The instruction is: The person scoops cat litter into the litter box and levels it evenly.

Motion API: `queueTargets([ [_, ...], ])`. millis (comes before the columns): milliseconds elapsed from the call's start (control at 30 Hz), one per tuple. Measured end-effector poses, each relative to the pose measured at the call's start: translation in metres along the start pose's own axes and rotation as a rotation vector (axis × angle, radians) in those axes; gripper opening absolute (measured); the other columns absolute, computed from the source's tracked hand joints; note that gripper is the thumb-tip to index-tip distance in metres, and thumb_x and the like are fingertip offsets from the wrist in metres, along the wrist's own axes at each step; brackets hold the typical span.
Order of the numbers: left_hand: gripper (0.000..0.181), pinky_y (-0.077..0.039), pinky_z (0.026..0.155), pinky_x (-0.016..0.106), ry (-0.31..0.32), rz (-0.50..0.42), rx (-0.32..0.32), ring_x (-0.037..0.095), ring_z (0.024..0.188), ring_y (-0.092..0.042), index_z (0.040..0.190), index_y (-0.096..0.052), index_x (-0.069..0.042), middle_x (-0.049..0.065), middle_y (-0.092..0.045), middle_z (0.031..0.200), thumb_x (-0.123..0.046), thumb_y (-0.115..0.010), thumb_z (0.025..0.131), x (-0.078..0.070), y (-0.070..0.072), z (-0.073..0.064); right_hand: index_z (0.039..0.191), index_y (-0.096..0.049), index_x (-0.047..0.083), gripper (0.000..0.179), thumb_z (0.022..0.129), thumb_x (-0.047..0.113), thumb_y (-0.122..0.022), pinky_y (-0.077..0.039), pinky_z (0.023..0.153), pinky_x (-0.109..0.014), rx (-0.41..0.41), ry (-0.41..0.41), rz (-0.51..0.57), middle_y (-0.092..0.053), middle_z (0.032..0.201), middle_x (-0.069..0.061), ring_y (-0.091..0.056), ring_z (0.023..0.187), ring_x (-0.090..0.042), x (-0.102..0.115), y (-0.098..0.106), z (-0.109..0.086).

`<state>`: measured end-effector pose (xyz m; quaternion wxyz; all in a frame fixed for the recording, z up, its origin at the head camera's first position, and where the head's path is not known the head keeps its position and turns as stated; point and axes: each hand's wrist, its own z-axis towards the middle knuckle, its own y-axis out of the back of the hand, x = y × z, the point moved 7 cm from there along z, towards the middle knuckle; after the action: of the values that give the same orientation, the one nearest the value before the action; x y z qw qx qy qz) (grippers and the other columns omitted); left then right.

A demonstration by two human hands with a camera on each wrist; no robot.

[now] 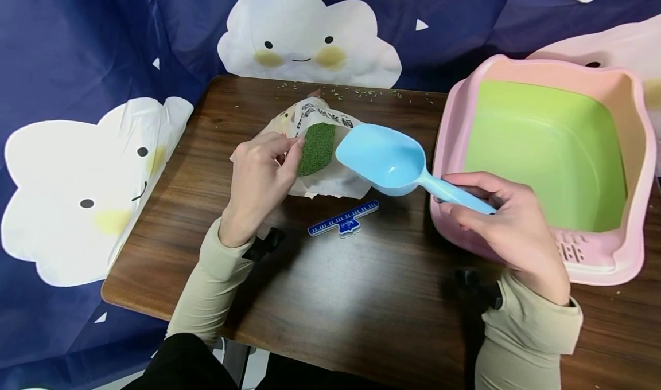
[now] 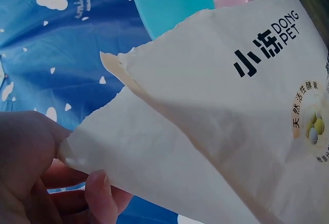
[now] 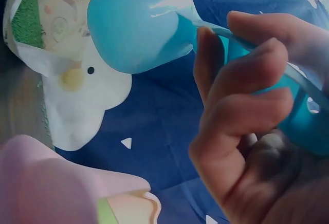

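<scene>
A white paper bag (image 1: 338, 184) with a torn edge lies on the table, its mouth open toward me and green pellets (image 1: 318, 149) showing inside. My left hand (image 1: 260, 175) pinches the left edge of the bag's mouth. In the left wrist view, thumb and fingers meet at a corner of the paper bag (image 2: 216, 85). A light blue scoop (image 1: 384, 158) is held by its handle in my right hand (image 1: 516, 223). The scoop's bowl shows nothing in it and hangs just right of the bag's mouth, overlapping the bag's edge in the head view.
A pink litter box (image 1: 449, 143) with a green inside stands on the right of the table. In front of the bag lies a blue and white clip (image 1: 345, 221). Loose green bits (image 1: 364, 93) are scattered along the table's back edge, before a cloud-printed blue cloth (image 1: 439, 11).
</scene>
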<state>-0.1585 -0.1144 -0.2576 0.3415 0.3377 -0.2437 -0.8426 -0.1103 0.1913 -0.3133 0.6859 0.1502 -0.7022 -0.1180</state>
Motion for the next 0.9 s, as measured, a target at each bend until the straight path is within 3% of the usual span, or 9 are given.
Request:
queueTargets([
  [267, 0.027, -0.027, 0.045, 0.024, -0.011, 0.001, 0.001, 0.010, 0.046, -0.037, 0.063, -0.069, -0.006, 0.002, -0.048, 0.052, -0.008, -0.060, 0.089, -0.002, 0.001, -0.001, 0.115, -0.069, 0.020, 0.035, 0.082, 0.016, -0.077, -0.048, 0.066, -0.018, 0.056, -0.011, -0.084, -0.070, 0.087, 0.012, -0.057, 0.077, -0.010, -0.003, -0.017, 0.007],
  [600, 0.024, -0.028, 0.045, 0.024, -0.013, -0.002, 0.005, 0.011, 0.046, -0.039, 0.068, -0.072, -0.004, 0.002, -0.048, 0.053, -0.008, -0.061, 0.089, -0.001, 0.000, 0.001, 0.116, -0.067, 0.020, 0.035, 0.083, 0.021, -0.076, -0.042, 0.043, -0.027, 0.163, -0.033, -0.081, -0.055, 0.062, 0.000, -0.048, 0.046, -0.019, -0.004, -0.031, 0.010],
  [900, 0.023, -0.030, 0.047, 0.025, -0.016, -0.013, 0.045, 0.012, 0.048, -0.040, 0.070, -0.073, -0.003, 0.004, -0.050, 0.055, -0.007, -0.061, 0.089, -0.001, -0.003, -0.002, 0.116, -0.067, 0.013, 0.032, 0.085, 0.017, -0.073, -0.045, 0.054, -0.025, 0.172, 0.057, -0.168, -0.063, 0.086, -0.009, -0.052, 0.063, -0.017, -0.006, -0.053, 0.023],
])
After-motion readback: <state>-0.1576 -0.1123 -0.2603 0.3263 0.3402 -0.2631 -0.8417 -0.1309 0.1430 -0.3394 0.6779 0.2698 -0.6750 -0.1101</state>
